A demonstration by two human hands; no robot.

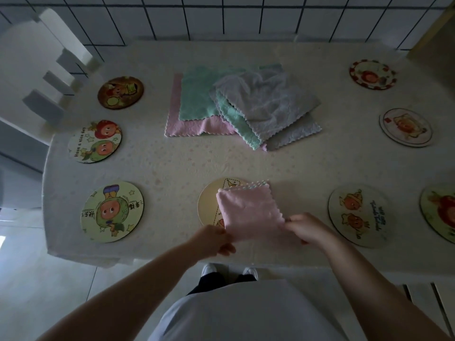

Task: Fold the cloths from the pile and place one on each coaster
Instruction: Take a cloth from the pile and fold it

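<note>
A folded pink cloth (251, 210) lies over the right part of a pale yellow coaster (209, 205) at the table's near middle. My left hand (214, 238) pinches the cloth's near left corner. My right hand (304, 228) pinches its near right corner. A pile of loose cloths (241, 104) in pink, green and grey lies at the table's centre, further back. Several round picture coasters ring the table: three on the left (112, 211), (94, 141), (120, 92), and others on the right (358, 216), (406, 126), (373, 73).
The table (172, 163) wears a pale patterned cover. A white chair (49, 70) stands at the far left. A tiled wall runs behind. One more coaster (440, 210) is cut off by the right edge. My feet show below the table's near edge.
</note>
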